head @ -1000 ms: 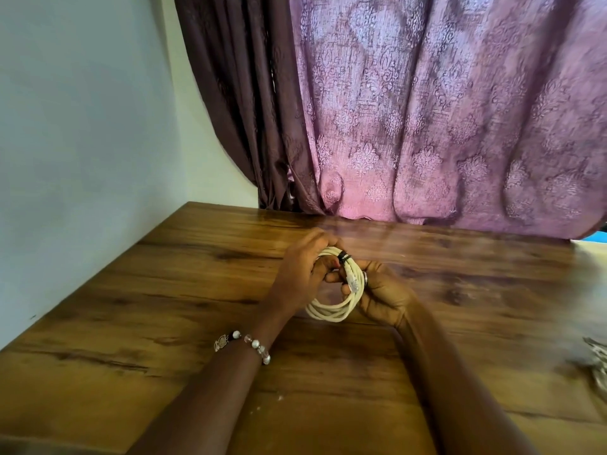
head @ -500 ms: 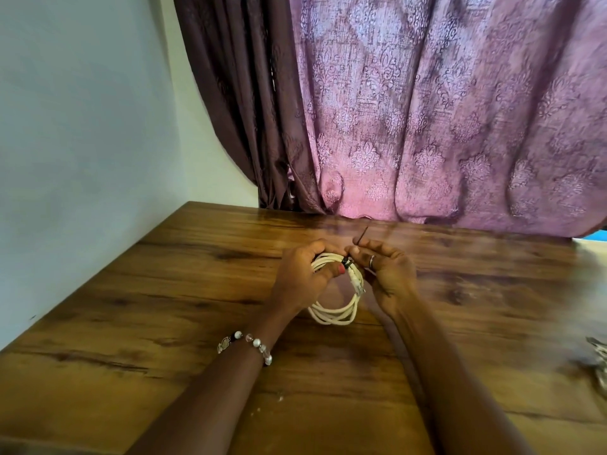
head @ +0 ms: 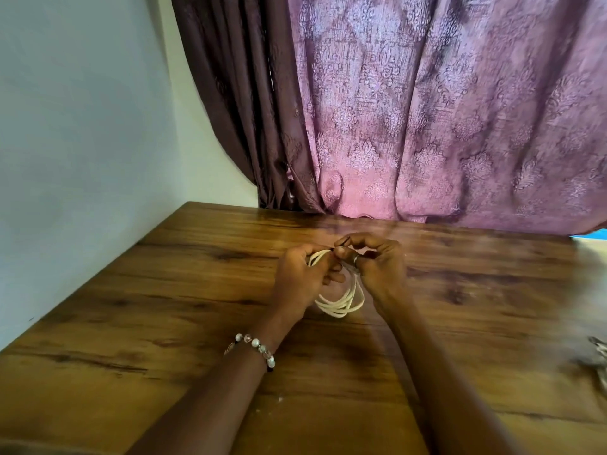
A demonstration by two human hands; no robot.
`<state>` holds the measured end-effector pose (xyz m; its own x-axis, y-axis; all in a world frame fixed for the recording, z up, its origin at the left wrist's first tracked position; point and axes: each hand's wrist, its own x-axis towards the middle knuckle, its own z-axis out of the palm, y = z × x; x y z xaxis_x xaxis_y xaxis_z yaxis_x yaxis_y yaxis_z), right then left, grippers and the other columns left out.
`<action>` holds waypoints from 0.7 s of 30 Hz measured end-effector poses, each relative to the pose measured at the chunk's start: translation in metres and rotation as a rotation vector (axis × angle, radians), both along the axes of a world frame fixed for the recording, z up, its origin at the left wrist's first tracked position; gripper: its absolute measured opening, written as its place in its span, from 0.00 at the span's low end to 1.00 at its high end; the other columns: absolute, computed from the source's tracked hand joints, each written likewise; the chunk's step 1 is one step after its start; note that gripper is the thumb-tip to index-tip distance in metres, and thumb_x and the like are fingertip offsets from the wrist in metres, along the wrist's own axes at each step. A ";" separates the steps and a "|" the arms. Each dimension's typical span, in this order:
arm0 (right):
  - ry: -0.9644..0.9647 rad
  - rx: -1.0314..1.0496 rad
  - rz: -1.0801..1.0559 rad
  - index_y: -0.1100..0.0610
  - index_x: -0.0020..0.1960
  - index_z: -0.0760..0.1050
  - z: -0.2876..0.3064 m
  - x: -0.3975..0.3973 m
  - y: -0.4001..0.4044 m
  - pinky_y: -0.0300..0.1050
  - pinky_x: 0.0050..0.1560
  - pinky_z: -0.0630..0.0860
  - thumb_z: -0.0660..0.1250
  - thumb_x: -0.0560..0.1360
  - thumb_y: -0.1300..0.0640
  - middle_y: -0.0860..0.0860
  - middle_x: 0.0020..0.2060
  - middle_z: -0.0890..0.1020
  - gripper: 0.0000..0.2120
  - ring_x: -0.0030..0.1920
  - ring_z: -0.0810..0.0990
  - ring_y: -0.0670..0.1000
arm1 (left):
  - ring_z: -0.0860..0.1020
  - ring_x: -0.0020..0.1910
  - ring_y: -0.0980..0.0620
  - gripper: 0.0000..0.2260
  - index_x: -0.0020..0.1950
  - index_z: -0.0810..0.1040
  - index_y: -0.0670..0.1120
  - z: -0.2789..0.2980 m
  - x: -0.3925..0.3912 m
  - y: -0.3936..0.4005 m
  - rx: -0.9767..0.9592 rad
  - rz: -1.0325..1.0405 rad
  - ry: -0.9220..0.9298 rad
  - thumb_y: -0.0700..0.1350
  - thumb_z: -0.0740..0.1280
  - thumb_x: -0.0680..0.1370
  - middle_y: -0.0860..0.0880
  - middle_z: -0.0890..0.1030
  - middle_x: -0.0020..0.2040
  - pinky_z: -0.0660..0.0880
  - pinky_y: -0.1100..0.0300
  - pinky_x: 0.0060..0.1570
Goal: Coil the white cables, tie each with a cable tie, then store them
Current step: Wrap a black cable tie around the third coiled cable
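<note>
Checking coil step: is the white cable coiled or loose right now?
Coiled. The white cable hangs in stacked loops between the left hand and right hand, which grip its top.

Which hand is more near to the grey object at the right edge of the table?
Right. The right hand pinches the cable tie at the white cable coil, on the side toward the grey object; the left hand holds the coil's far side.
</note>
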<state>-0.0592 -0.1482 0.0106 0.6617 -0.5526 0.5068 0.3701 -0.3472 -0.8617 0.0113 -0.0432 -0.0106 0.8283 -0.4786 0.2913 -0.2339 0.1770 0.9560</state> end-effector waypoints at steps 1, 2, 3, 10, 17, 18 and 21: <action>0.005 -0.040 -0.020 0.62 0.40 0.81 -0.002 0.003 0.001 0.41 0.40 0.78 0.71 0.68 0.73 0.54 0.38 0.83 0.07 0.37 0.80 0.47 | 0.83 0.33 0.46 0.02 0.44 0.80 0.42 0.001 -0.002 -0.001 -0.033 0.009 0.064 0.40 0.71 0.75 0.43 0.84 0.35 0.80 0.55 0.35; 0.005 -0.062 -0.027 0.63 0.40 0.81 -0.004 0.005 0.002 0.40 0.39 0.78 0.71 0.68 0.73 0.53 0.37 0.83 0.07 0.36 0.80 0.45 | 0.83 0.32 0.47 0.02 0.45 0.80 0.40 0.003 -0.003 -0.002 -0.068 0.008 0.138 0.39 0.71 0.75 0.43 0.84 0.34 0.78 0.58 0.33; -0.001 -0.064 -0.021 0.65 0.41 0.81 -0.005 0.007 0.003 0.37 0.39 0.77 0.70 0.68 0.74 0.53 0.37 0.82 0.06 0.36 0.79 0.43 | 0.83 0.31 0.49 0.04 0.47 0.79 0.39 0.004 -0.003 -0.002 -0.098 0.004 0.217 0.38 0.71 0.74 0.43 0.84 0.33 0.77 0.59 0.32; -0.042 -0.022 0.095 0.65 0.43 0.81 -0.004 0.004 0.003 0.45 0.45 0.80 0.68 0.69 0.74 0.55 0.38 0.84 0.08 0.40 0.82 0.51 | 0.80 0.31 0.48 0.10 0.52 0.79 0.34 0.018 0.004 0.004 -0.299 -0.201 0.671 0.38 0.63 0.76 0.42 0.81 0.37 0.75 0.57 0.36; -0.042 -0.042 0.194 0.67 0.46 0.81 -0.004 0.004 0.008 0.52 0.52 0.79 0.70 0.69 0.72 0.61 0.44 0.84 0.07 0.46 0.82 0.55 | 0.81 0.29 0.48 0.06 0.46 0.78 0.37 0.019 0.014 0.012 -0.290 -0.116 0.686 0.40 0.69 0.75 0.42 0.82 0.36 0.79 0.45 0.43; -0.044 -0.025 0.188 0.68 0.47 0.81 -0.004 0.003 0.010 0.50 0.50 0.79 0.69 0.70 0.73 0.61 0.43 0.84 0.07 0.45 0.82 0.55 | 0.82 0.29 0.49 0.05 0.47 0.77 0.37 0.019 0.014 0.012 -0.293 -0.120 0.693 0.40 0.68 0.76 0.43 0.83 0.35 0.80 0.47 0.41; -0.068 0.071 0.179 0.70 0.47 0.80 -0.004 0.001 0.012 0.45 0.46 0.79 0.67 0.72 0.73 0.60 0.42 0.83 0.06 0.43 0.82 0.53 | 0.82 0.29 0.49 0.05 0.47 0.76 0.37 0.020 0.011 0.010 -0.285 -0.142 0.702 0.40 0.67 0.77 0.44 0.83 0.32 0.81 0.50 0.36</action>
